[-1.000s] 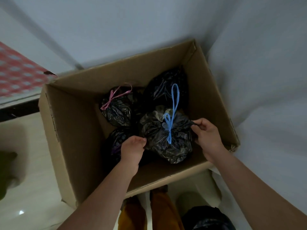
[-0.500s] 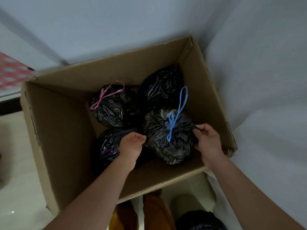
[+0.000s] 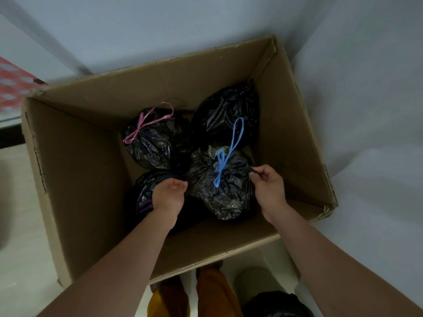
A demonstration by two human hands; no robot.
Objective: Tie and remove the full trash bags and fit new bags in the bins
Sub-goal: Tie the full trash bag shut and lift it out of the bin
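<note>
Several tied black trash bags lie inside a large cardboard box [image 3: 75,170]. The nearest one is a black bag tied with a blue drawstring [image 3: 223,191]. My right hand [image 3: 267,188] pinches a fold of its plastic at the bag's right side. My left hand [image 3: 168,194] is at the bag's left side with fingers curled against the plastic; the grip itself is hidden. A bag with a pink tie [image 3: 151,139] lies at the back left, another black bag [image 3: 229,113] at the back right, and a fourth black bag [image 3: 146,193] lies under my left wrist.
The box stands in a corner between pale walls. A bin with a black bag [image 3: 274,303] shows at the bottom right, beside my orange trouser legs [image 3: 190,294]. A red patterned surface [image 3: 13,83] is at the far left. Pale floor lies to the left.
The view shifted slightly. Both hands stayed on the blue-tied bag, which has sunk a little lower in the box.
</note>
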